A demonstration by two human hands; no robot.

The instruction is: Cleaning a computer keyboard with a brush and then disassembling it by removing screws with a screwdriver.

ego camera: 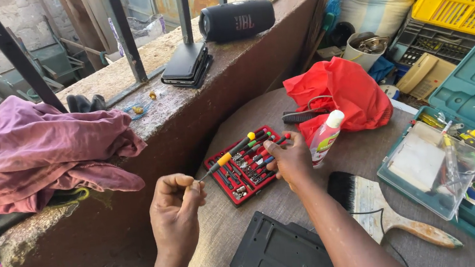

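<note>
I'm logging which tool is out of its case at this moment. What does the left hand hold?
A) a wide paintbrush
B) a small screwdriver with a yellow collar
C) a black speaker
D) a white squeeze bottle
B: the left hand pinches the tip end of a small screwdriver with a yellow collar, its handle pointing toward the red bit case, where the right hand rests.

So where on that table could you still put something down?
Bare cloth shows between the red screwdriver case, the brush and the black panel, though the right hand crosses it. The right side is crowded by the teal toolbox.
</note>
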